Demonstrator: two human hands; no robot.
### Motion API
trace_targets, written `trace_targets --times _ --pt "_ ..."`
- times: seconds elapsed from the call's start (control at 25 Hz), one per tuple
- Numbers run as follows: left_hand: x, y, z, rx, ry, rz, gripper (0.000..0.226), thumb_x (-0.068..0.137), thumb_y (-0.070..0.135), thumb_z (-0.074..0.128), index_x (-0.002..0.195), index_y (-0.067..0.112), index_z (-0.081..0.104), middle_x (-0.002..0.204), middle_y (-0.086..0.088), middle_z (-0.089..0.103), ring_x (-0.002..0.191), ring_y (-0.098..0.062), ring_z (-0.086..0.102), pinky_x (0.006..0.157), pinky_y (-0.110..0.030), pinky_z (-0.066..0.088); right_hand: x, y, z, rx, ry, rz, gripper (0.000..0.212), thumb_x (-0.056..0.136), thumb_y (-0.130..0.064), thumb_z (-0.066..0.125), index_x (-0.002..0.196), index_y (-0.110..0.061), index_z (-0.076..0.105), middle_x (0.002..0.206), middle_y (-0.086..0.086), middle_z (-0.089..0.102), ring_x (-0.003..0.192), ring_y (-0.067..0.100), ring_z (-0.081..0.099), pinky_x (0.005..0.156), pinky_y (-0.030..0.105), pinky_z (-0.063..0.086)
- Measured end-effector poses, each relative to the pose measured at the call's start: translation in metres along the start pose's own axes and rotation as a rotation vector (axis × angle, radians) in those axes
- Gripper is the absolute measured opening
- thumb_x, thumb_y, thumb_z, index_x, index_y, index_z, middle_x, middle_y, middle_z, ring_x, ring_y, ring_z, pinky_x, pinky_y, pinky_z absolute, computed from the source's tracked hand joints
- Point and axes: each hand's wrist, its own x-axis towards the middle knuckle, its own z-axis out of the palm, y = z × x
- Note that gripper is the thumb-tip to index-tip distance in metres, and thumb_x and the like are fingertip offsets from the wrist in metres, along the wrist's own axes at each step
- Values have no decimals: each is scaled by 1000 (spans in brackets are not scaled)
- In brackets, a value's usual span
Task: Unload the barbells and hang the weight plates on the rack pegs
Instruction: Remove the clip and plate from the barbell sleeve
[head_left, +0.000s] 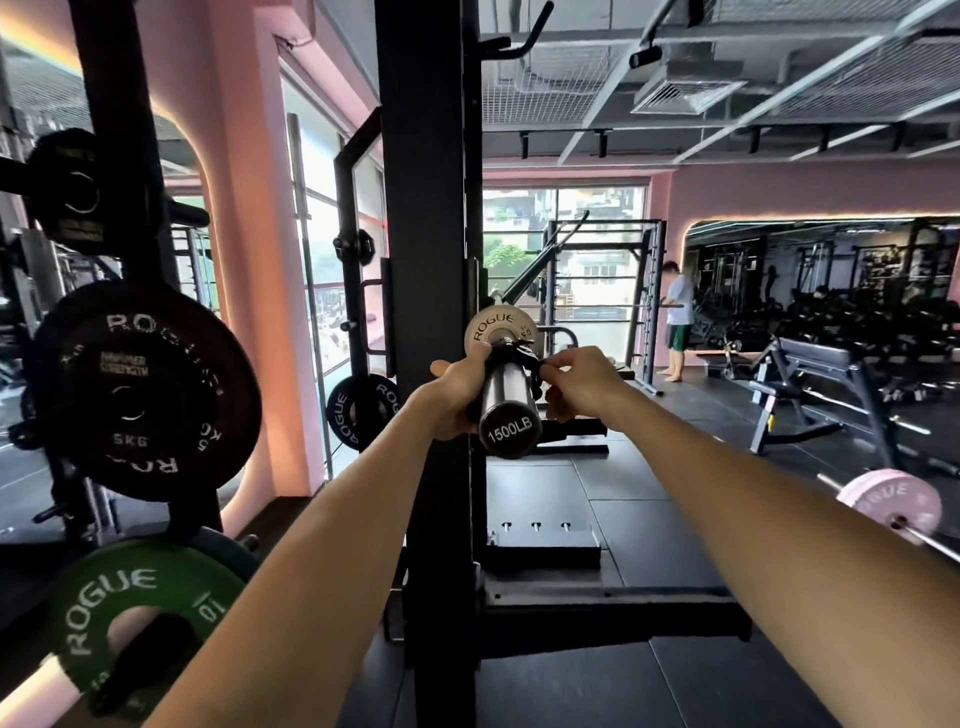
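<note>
Daylight pours in from the windows (563, 260) ahead and blows out their panes, leaving the rack upright (423, 260) in dark silhouette. A warm orange glow rims the pink wall (236, 208) on the left. The black plates (140, 389) at the left edge are dim and softly blurred. Straight lines bow toward the edges from the wide-angle lens, and the forearms look stretched.

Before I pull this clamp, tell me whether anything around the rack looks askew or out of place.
Nothing stands out. The black 5 kg plate and green 10 plate hang on pegs of the black steel rack. The small white Rogue plate sits square on the steel barbell sleeve, which both hands hold.
</note>
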Motion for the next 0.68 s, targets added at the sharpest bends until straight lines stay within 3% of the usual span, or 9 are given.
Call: trace_targets --times 0.08,0.16,0.24,0.4,0.68 --pt "19 2 1 15 39 11 45 99 45 45 117 12 20 85 -7 44 65 -19 55 41 -25 52 23 6 4 7 10 2 21 96 -8 52 113 1 61 64 11 57 47 23 59 45 30 53" --pt "41 4 3 47 56 48 55 100 46 43 135 10 21 83 -5 40 64 -17 51 31 -21 44 47 11 7 -4 15 6 22 97 -8 51 115 0 61 66 12 57 51 26 58 47 31 52" --pt "63 6 3 66 62 52 70 99 48 44 147 5 14 83 -4 40 66 -17 51 33 -27 45 68 16 9 -8 10 19 23 97 -8 50 117 0 60 67 13 55 50 27 57 47 32 53" --pt "115 7 1 55 42 17 78 95 52 50 146 3 17 86 -5 43 69 -19 54 30 -24 45 112 26 16 -17 29 36 24 97 -6 50 117 -1 60 64 13 52 47 26 55 42 29 50" --pt "185 9 -3 32 15 -33 73 93 53 52 141 2 29 97 -12 53 75 -24 61 34 -24 47 173 43 23 -36 59 15 11 94 -4 53 86 -5 61 63 12 54 49 26 53 67 50 56"
